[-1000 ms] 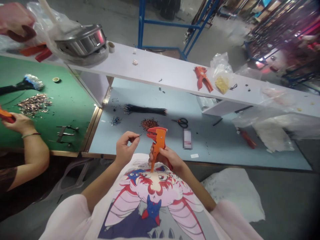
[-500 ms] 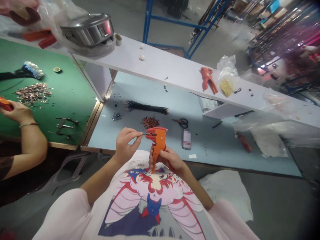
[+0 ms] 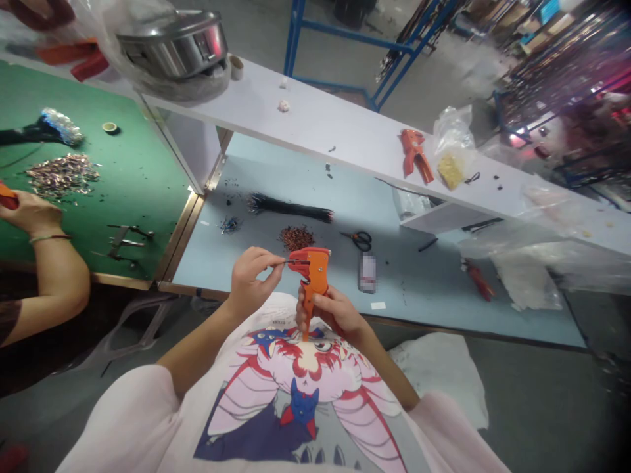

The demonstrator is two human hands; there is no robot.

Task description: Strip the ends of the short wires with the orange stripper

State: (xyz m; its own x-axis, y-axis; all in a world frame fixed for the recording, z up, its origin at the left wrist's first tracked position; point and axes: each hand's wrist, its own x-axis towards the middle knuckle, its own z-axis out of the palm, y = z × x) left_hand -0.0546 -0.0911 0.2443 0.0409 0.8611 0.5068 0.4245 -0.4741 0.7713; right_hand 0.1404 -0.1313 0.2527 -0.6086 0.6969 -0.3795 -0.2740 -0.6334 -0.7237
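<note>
My right hand (image 3: 335, 310) is wrapped round the handle of an orange and red wire stripper (image 3: 316, 279), held upright in front of my chest. Between the thumb and fingers of my left hand (image 3: 254, 279) is a thin dark wire (image 3: 287, 262), whose end reaches into the stripper's jaws. Just beyond the tool lies a pile of copper-coloured bits (image 3: 296, 237) on the light blue table. Behind that pile a bundle of black wires (image 3: 290, 208) lies flat. A small heap of bluish bits (image 3: 230, 225) is off to the left.
Scissors (image 3: 362, 240) and a blurred-out object (image 3: 367, 272) lie right of the stripper. A raised white shelf (image 3: 345, 125) bears another red stripper (image 3: 415, 156) and a metal pot (image 3: 172, 46). At the green table (image 3: 162, 190), a co-worker's hand (image 3: 34, 213) holds an orange tool.
The view has shifted slightly. Both my hands keep their grips, with the wire still at the stripper's jaws. The co-worker's hand has moved a little to the left in view.
</note>
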